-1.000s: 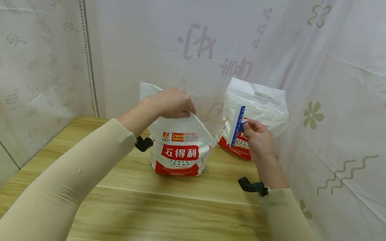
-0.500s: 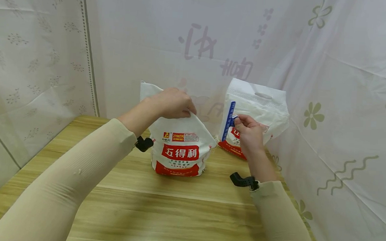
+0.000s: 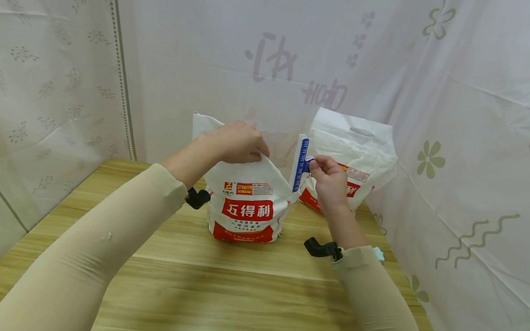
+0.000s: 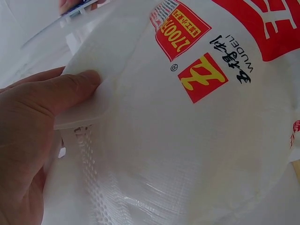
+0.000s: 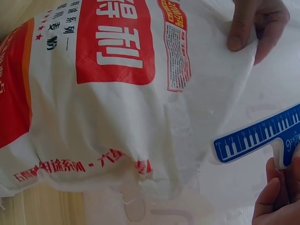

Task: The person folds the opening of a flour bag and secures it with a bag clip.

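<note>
A white sack with red labels point(image 3: 246, 204) point(image 4: 197, 117) point(image 5: 103, 93) stands on the wooden table point(image 3: 222, 293). My left hand point(image 3: 237, 141) point(image 4: 33, 126) pinches its folded top edge. My right hand point(image 3: 327, 176) point(image 5: 281, 192) pinches the tab of a blue and white bag clip point(image 3: 299, 162) point(image 5: 255, 136), held upright just right of the sack's top corner. Whether the clip touches the sack is unclear. A second sack of the same kind point(image 3: 360, 145) stands behind my right hand.
White patterned sheeting point(image 3: 473, 146) hangs close behind and to the right of the table. A tiled wall point(image 3: 40, 83) stands on the left. Bare table lies in front of the sacks. Black wrist camera mounts point(image 3: 319, 248) sit on both forearms.
My right hand has carried the blue clip leftward, from in front of the second sack to beside the near sack's top corner. My left hand has kept its hold.
</note>
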The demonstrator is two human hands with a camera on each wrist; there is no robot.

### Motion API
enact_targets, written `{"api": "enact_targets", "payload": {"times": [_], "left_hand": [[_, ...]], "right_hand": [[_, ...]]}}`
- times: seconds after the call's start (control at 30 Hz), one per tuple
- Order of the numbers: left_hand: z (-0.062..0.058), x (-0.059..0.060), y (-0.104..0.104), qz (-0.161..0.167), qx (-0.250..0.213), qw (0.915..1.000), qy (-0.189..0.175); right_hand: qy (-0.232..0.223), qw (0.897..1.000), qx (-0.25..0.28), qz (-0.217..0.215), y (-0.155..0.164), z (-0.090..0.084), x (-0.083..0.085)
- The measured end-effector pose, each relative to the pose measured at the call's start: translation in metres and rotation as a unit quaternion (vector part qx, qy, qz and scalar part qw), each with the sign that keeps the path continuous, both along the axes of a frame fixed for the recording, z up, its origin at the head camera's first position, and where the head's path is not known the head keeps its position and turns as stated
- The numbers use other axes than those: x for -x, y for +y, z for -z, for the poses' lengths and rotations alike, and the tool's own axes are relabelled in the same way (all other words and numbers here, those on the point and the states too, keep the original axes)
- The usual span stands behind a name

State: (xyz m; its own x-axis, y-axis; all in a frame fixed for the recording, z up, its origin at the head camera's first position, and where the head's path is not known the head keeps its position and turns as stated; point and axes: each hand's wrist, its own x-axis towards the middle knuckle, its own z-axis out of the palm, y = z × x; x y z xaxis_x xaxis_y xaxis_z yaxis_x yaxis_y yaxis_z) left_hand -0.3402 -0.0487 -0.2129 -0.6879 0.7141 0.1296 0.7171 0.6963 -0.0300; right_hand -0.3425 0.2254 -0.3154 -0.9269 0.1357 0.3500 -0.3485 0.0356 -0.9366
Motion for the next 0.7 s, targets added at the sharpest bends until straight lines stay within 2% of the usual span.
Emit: {"api": "enact_targets", "payload": {"times": [0.33,0.7], "left_hand": [[0.002,0.001,0.001,-0.02,-0.01,0.9997,0.003],[0.002,0.0,0.002,-0.051,0.008,0.9969,0.059]], "right_hand": [[0.029,0.998,-0.059,0.005,-0.016,0.004,-0.001],[0.057,0.987,-0.149,0.009,-0.024,0.005,-0.005]]}}
